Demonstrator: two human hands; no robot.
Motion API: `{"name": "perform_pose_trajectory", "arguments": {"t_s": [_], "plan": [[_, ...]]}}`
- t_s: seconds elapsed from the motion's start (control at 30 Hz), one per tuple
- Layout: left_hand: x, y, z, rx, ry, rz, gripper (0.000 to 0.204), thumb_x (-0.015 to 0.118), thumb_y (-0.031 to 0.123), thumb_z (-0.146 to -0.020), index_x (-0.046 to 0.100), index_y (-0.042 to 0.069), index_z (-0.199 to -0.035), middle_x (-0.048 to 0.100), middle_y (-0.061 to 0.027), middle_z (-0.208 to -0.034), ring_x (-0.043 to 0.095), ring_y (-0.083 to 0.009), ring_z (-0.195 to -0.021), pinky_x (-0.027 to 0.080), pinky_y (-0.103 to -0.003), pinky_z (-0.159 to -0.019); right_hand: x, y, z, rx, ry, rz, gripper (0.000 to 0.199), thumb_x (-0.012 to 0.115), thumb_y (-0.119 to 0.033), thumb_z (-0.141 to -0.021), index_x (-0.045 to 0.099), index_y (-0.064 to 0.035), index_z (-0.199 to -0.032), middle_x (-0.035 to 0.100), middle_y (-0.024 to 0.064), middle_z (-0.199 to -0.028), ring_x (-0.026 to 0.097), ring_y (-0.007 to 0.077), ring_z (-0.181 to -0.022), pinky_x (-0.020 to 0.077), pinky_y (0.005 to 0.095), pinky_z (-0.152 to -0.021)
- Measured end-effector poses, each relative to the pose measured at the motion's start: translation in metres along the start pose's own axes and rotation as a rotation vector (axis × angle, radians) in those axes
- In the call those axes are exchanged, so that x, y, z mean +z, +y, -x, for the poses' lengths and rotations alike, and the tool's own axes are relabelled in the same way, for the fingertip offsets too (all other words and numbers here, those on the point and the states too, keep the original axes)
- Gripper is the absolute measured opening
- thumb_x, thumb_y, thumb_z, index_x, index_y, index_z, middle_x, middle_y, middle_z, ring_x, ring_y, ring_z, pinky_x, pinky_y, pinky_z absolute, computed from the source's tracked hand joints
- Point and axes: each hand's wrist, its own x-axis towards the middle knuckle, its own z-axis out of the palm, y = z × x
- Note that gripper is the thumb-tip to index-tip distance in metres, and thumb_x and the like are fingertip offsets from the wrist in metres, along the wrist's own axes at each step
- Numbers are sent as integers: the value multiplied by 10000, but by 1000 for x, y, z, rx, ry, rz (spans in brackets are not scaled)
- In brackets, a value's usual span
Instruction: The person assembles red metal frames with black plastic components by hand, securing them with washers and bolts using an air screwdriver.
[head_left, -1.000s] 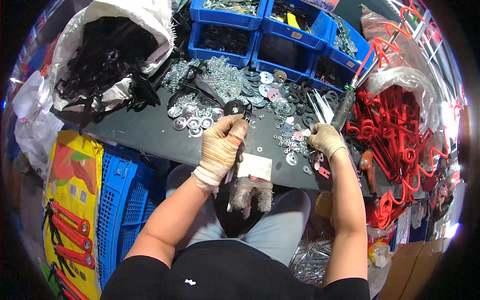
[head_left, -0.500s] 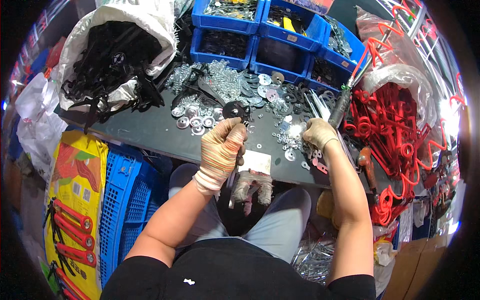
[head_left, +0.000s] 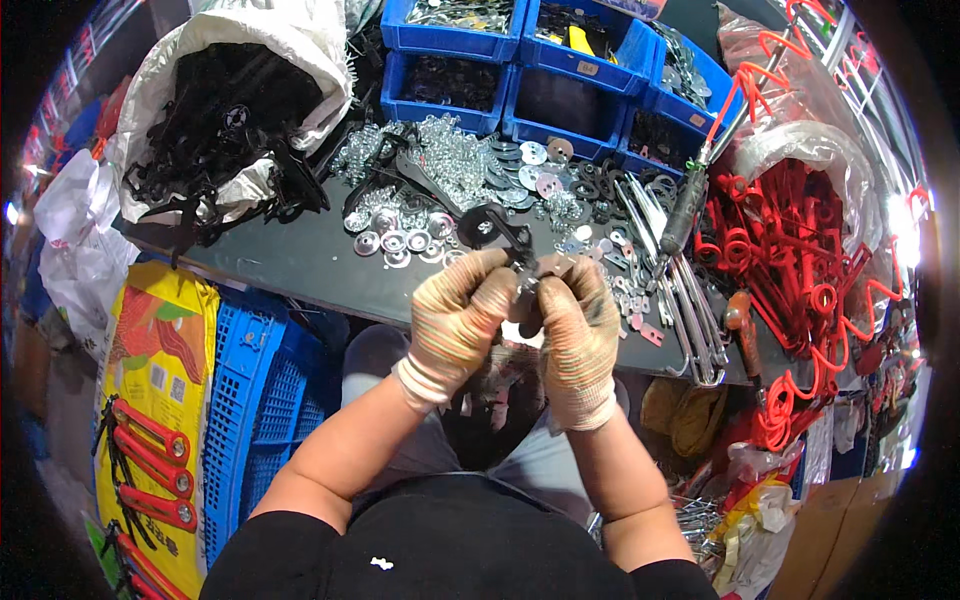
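Change: the right hand (head_left: pixel 580 335), which half a second ago reached out over the small parts on the desk, now sits against the left hand (head_left: pixel 462 318); both meet at the desk's near edge.
Hands: both wear knit work gloves and are closed together on one black metal part (head_left: pixel 497 232), fingers curled around its lower end.
Black metal part: a flat arm with a round end and a hole in it, rising from between the hands and tilting toward the desk's far edge, above the near edge.
Desk (head_left: pixel 300 262): dark top, crowded with hardware across its middle and far side.
Washers (head_left: pixel 392 240): shiny round discs lying in a loose group just left of the held part.
Screws (head_left: pixel 450 158): a silvery heap farther back, toward the far edge.
Blue bins (head_left: pixel 545 60): a row along the far edge, holding dark and metallic parts.
White sack (head_left: pixel 225 100): at the far left corner, open and full of black pieces.
Red hooks (head_left: pixel 800 250): a tangled pile beyond the right edge.
Blue crate (head_left: pixel 265 390): below the left side of the near edge, beside a yellow bag (head_left: pixel 150 400).
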Motion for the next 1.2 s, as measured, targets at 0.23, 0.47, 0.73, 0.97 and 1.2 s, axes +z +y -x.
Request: {"name": "perform_pose_trajectory", "arguments": {"t_s": [0.23,0.47,0.73,0.97,1.2], "plan": [[10,5,10,69,26,-59,247,687,126,-853,629,-53,-1013,667,-63,-849,603,-90,-731,514,-244,-643,8,1,23,-50,114,-132,153,594,-148,-903,558,-37,-1002,582,9,-805,511,44,-640,422,183,-551],[7,9,16,51,13,-28,239,673,115,-865,628,-50,-1032,660,-49,-855,590,-81,-756,502,-234,-666,9,-7,29,95,162,-139,151,643,-158,-890,579,-46,-967,592,3,-771,508,43,-638,418,183,-564],[2,5,15,-116,30,83,257,690,181,-862,636,14,-1049,662,-32,-931,583,-87,-789,497,-243,-713,13,-33,31,178,-33,-91,760,681,-186,-844,232,7,-1425,565,24,-684,478,60,-504,375,206,-445],[7,8,18,-323,-116,145,313,611,274,-916,630,14,-1091,677,-59,-969,613,-112,-860,504,-258,-766,-3,-44,23,406,-120,-228,709,658,-205,-834,308,5,-1413,570,19,-820,451,44,-545,340,177,-465],[7,10,-1,-248,-350,-258,652,751,291,-760,489,-37,-1259,618,-109,-1059,587,-146,-905,476,-281,-812,-19,-6,-6,93,-8,81,593,590,-149,-890,335,29,-1395,532,72,-1221,537,74,-867,453,206,-757]]}}
